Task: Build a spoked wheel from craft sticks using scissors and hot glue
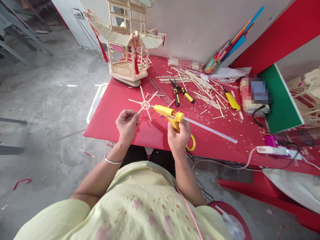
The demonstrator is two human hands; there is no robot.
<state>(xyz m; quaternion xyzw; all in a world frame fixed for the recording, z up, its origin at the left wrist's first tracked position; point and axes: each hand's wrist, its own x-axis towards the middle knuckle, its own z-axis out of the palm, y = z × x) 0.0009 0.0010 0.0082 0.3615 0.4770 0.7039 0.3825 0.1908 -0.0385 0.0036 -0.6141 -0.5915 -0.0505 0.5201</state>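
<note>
Nearest: pale yellow top point(140, 206), then two bare forearms reaching out over the red table point(112, 113). One thin bangle point(112, 161) on the left wrist.

Left hand point(127, 125): fingers pinched shut on the tip of one spoke of a stick star point(145, 105), which is raised just over the table's near left part. Held by the tip, it seems, so the hub stays free. Spokes: six by my count, one partly hidden by the nozzle.

Right hand point(178, 136): fingers wrapped closed round the grip of a yellow glue gun point(170, 115), nozzle touching or just short of the star's hub; cannot tell which. One clear glue stick point(210, 130) juts out behind, slanting right over the table.

Behind, on the table's far edge: one stick pagoda point(127, 43) with red tassels, probably set back out of the hands' way.

Further right: one ruler point(158, 90), one pair of cutters point(178, 91), loose sticks point(200, 86) too many to count, one yellow knife point(232, 101). All within arm's reach, likely on purpose. One green board point(282, 100) and one power strip point(275, 150) at far right.
</note>
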